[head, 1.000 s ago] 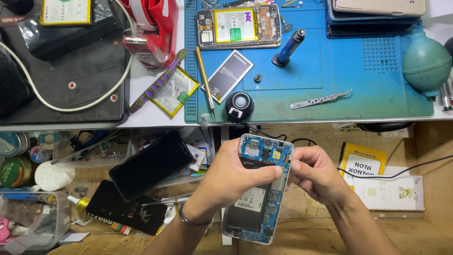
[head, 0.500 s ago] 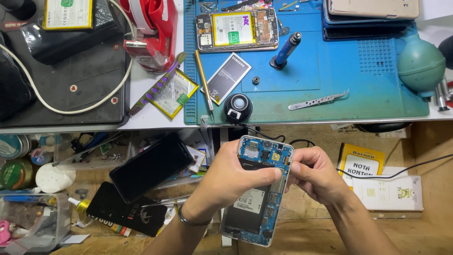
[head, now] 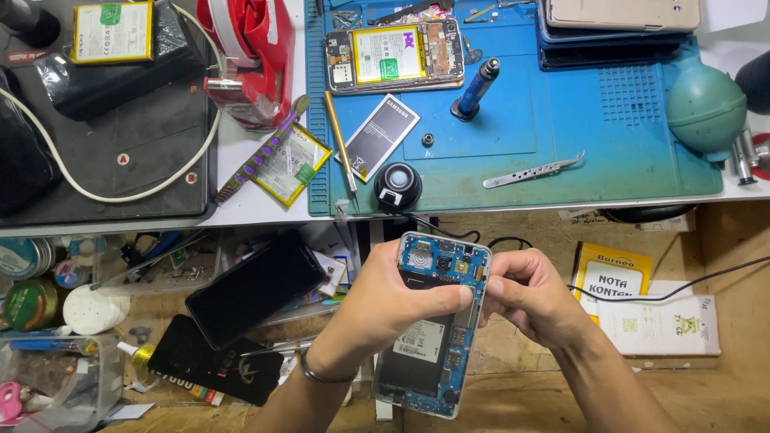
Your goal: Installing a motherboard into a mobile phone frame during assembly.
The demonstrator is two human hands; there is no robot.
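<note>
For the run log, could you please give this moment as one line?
left hand: holds opened phone | right hand: pinches phone's right edge | tweezers: lie on blue mat

An opened phone (head: 433,321), its blue board exposed, was held below the bench edge by both hands. It was gripped across the middle by the left hand (head: 385,309), thumb tip laid near its right edge. The right hand (head: 533,297) was closed against that same edge, fingers curled. On the blue mat (head: 561,120) above were seen a second opened phone (head: 393,54), a blue-handled screwdriver (head: 475,88), metal tweezers (head: 533,171) and a loose battery (head: 387,132) (lying tilted). A green rubber blower (head: 706,108) was rested at the mat's right end.
</note>
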